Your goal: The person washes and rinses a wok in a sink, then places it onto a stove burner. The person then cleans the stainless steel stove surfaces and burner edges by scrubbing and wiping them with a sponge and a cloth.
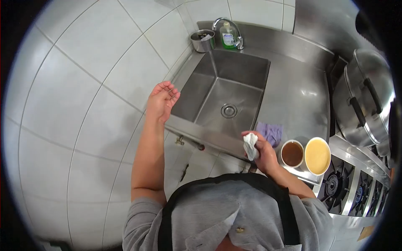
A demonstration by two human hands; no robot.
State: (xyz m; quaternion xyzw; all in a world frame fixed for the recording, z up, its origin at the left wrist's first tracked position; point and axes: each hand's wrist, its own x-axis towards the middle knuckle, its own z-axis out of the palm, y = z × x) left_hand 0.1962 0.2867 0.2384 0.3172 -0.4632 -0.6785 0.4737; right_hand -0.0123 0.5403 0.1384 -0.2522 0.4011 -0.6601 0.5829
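My left hand (162, 101) is raised at the left front corner of the sink (197, 96), its fingers loosely curled and apart, with nothing between them. Near the counter's front edge, my right hand (264, 154) is closed around a crumpled white cloth (251, 146). Just beyond that hand lies a purple cloth (270, 133) on the steel counter. To its right stand a white container of brown contents (292, 154) and a larger one of yellow contents (317, 156).
Behind the sink are a curved faucet (239, 35), a green soap bottle (228, 37) and a metal pot (202, 41) holding small items. Large lidded steel pots (364, 96) stand at the right, beyond the gas burners (333, 184). A tiled wall rises at left.
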